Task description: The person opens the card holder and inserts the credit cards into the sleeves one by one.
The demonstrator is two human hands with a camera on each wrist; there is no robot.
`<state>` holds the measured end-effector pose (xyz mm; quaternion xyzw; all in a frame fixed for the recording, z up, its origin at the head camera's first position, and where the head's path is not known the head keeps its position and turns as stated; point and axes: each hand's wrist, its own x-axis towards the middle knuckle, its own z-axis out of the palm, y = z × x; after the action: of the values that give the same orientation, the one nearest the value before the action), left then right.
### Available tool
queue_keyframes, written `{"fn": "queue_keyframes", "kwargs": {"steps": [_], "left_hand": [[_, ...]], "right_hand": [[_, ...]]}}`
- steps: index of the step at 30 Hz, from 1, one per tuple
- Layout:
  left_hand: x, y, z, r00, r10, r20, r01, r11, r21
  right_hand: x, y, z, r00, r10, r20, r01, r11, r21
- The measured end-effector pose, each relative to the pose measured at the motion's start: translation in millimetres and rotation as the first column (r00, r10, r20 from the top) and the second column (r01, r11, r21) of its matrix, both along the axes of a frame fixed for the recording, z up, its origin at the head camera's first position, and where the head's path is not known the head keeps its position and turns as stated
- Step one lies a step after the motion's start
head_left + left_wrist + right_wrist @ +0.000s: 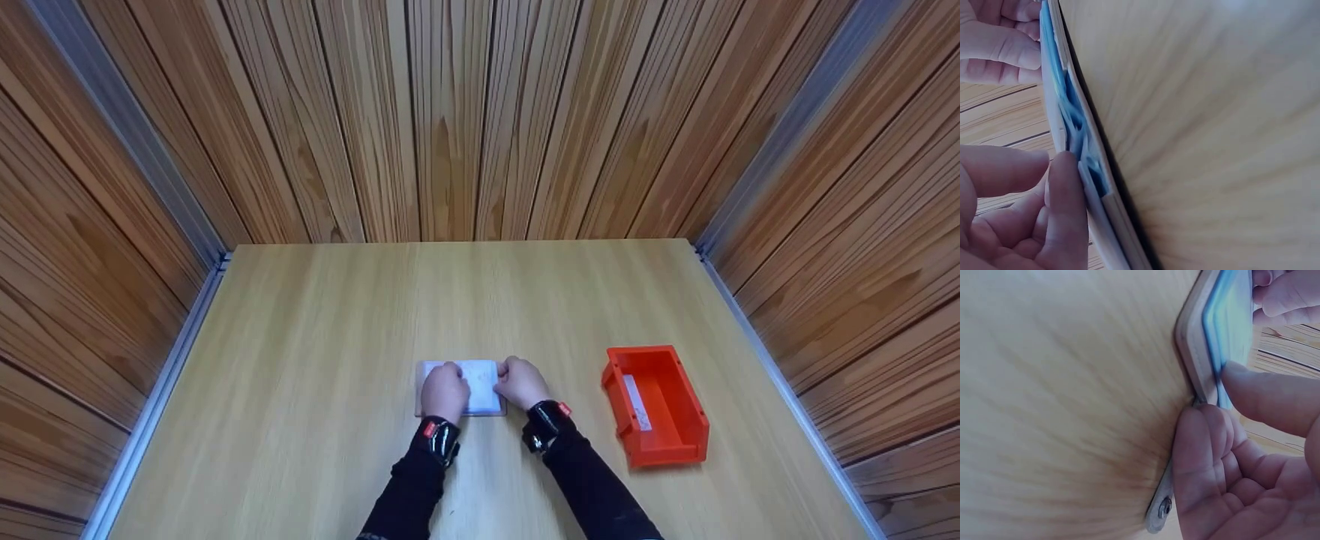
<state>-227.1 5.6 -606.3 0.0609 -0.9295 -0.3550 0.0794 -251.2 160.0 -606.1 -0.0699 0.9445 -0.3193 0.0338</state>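
A small card holder, with a pinkish-brown cover and pale, blue-edged plastic sleeves, lies on the table between both hands. The left hand is over its left half. In the left wrist view, the left thumb and a finger pinch the layered edge, where blue-tinted sleeves bulge apart. At the right end, the right hand grips the holder, its thumb against the sleeves and its fingers by the cover's edge. A strap with a metal snap sticks out below those fingers.
An orange-red plastic bin with a white label inside stands right of the right forearm. Wood-panelled walls with metal corner strips close off the back and sides of the light wooden table.
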Motion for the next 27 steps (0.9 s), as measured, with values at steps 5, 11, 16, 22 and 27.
{"fn": "queue_keyframes", "kwargs": {"steps": [5, 11, 16, 22, 27], "left_hand": [[-1.8, -0.1, -0.1, 1.000, -0.006, 0.014, 0.006, 1.000, 0.008], [-3.5, -0.5, 1.0, 0.998, -0.019, 0.057, 0.017, 1.000, 0.026], [-3.7, -1.5, 0.5, 0.998, -0.024, 0.052, 0.022, 0.999, 0.048], [-3.7, -2.4, -1.6, 0.999, -0.032, 0.012, 0.031, 0.997, 0.069], [-2.7, -2.6, -2.9, 0.999, -0.033, 0.001, 0.033, 0.996, 0.078]], "right_hand": [[-0.1, 0.4, 0.4, 1.000, 0.002, -0.006, -0.002, 1.000, 0.012], [-0.8, 0.2, 2.0, 1.000, -0.005, 0.031, 0.005, 1.000, 0.007], [-1.3, -0.1, 1.1, 0.999, -0.006, 0.043, 0.006, 1.000, 0.001], [-1.8, 0.4, -0.9, 0.999, -0.008, 0.044, 0.009, 1.000, -0.004], [-0.8, 0.8, -0.8, 0.999, -0.004, 0.043, 0.005, 1.000, -0.020]]}}
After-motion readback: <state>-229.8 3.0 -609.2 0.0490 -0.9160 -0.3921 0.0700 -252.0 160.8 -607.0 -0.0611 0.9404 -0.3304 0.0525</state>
